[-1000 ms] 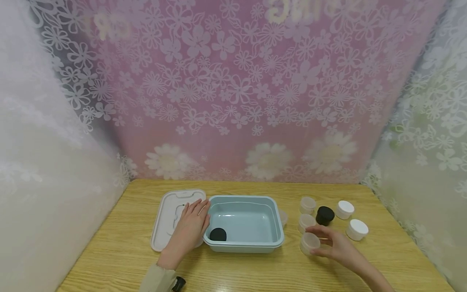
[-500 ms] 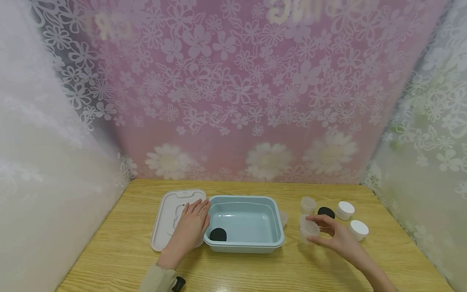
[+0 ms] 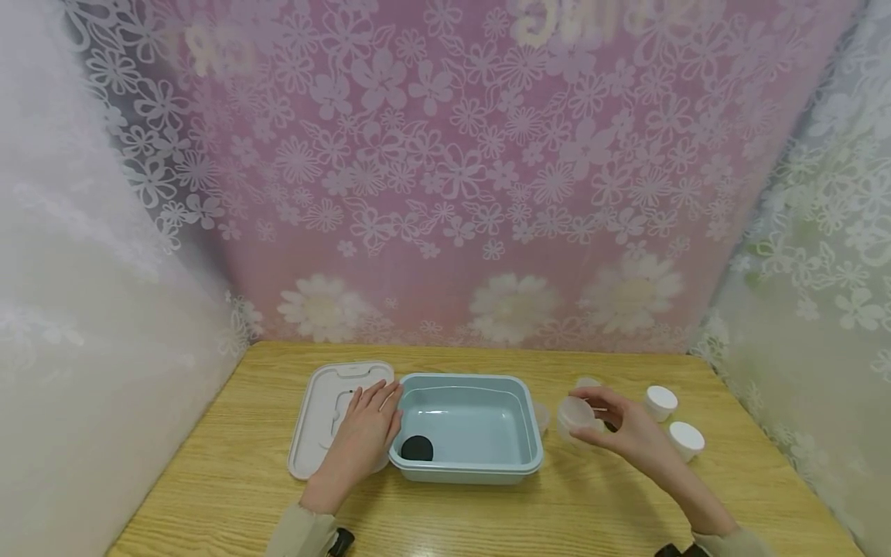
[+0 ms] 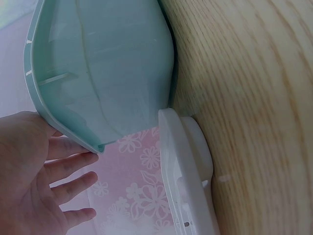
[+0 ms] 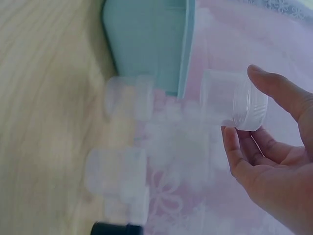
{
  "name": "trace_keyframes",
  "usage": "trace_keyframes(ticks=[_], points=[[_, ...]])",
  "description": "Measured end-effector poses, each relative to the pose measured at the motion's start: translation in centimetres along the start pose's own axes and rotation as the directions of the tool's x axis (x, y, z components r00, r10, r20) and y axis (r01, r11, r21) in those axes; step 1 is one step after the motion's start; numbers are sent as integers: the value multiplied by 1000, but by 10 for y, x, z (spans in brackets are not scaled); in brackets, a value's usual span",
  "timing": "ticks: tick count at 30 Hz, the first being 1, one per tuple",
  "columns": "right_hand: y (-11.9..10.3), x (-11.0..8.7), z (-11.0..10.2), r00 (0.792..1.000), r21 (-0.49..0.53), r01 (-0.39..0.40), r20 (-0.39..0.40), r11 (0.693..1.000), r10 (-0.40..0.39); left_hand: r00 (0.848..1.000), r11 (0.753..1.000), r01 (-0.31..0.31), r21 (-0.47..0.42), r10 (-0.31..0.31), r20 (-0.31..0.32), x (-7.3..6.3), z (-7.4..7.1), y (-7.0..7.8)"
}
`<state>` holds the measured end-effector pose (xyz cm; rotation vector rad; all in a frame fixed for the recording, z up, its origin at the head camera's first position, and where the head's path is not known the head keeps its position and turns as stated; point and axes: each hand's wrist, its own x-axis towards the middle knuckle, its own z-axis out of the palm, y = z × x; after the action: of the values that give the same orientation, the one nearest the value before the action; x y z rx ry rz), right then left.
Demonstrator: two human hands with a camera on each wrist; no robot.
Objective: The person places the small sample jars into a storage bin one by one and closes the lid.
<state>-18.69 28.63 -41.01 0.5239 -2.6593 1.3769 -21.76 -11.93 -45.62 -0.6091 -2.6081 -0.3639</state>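
Presently, the right hand pinches a clear jar between thumb and fingers, holding it above the bench, near the blue tub. Against the tub's rim rests the left hand, its fingers extended, gripping nothing; a black round object lies inside.

L hand at tub rim, R hand pinches clear jar, blk jar in tub, 2 wht jars nr R wrist

smooth plast. jar, glossy plast. tub
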Motion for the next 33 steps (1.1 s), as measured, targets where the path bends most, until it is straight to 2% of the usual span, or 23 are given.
trace_keyframes(ticks=[6,12,18,23,26,30,33], points=[[-14,16,13,999,29,19,32,999,-20,1000,1000,2,0,-2,5,0,0,0],[-19,37,34,994,48,93,48,994,-96,1000,1000,-2,8,2,1,-1,1,-1],[-23,52,55,990,106,97,94,990,-107,1000,1000,3,-2,-3,3,-1,2,-2],[-26,61,74,983,91,97,145,991,-110,1000,1000,4,-1,-4,5,0,3,-1],[-28,66,86,974,91,114,188,989,-129,1000,1000,5,3,-5,1,-1,3,-2],[-27,73,103,948,118,170,250,978,-195,1000,1000,3,4,-3,-6,-1,3,-2],[-26,77,115,934,101,194,284,976,-215,1000,1000,-4,5,4,-11,0,2,-2]])
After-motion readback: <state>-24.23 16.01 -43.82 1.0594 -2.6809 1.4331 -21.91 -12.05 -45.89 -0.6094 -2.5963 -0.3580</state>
